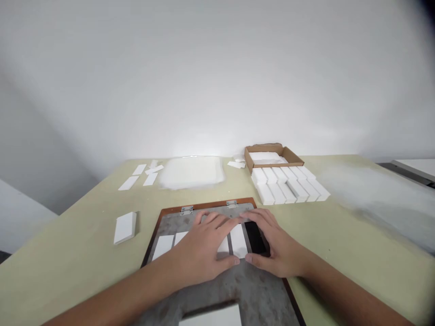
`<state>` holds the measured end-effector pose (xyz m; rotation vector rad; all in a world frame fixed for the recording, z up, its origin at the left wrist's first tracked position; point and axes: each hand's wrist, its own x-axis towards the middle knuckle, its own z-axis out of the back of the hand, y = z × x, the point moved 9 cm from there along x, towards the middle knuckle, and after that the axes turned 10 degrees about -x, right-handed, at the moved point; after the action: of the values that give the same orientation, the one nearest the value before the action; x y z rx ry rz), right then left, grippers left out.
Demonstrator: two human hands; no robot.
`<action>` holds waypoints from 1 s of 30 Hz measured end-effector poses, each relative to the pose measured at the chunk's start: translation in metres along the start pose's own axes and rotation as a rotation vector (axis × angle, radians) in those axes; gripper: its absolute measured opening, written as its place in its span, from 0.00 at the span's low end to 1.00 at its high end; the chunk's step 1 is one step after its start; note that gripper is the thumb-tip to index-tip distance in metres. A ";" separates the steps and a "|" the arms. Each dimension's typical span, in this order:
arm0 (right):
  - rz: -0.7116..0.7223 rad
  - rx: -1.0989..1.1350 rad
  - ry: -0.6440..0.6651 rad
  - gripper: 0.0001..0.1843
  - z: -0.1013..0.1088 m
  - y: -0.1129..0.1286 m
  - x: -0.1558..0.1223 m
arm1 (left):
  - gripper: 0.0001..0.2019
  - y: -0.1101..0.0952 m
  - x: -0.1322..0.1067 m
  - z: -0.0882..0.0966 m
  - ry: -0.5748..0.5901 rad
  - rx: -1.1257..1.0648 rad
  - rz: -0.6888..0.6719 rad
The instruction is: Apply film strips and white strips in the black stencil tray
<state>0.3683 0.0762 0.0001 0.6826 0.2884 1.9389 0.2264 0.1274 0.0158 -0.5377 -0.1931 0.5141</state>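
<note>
My left hand (210, 246) arches over a row of white cards (163, 246) on a grey metal plate (204, 294) with a wooden rim. Its index finger and thumb come to the far and near ends of one white card (239, 242). From the other side, my right hand (275, 246) curves in, its fingertips and thumb meeting the same card's ends. A black rectangle (254, 237) lies beneath the right hand, beside that card. The cards under the left palm are partly hidden. Another white piece (212, 317) lies at the plate's near edge.
A small stack of white cards (125, 227) stands at left. Farther back are loose white cards (139, 169) and a blurred white patch (192, 172). An open cardboard box (274, 149) sits behind rows of white stacks (288, 188). Hinges (232, 204) line the plate's far edge.
</note>
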 end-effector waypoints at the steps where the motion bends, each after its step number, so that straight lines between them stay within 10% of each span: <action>1: -0.009 0.005 0.016 0.45 -0.001 -0.002 0.000 | 0.38 0.000 0.000 -0.001 0.001 0.003 -0.001; 30: -0.089 -0.008 0.064 0.41 -0.009 -0.012 -0.001 | 0.21 0.015 -0.022 0.015 0.056 0.065 -0.029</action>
<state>0.3722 0.0811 -0.0134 0.5939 0.3449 1.8781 0.1970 0.1335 0.0197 -0.4849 -0.1303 0.4749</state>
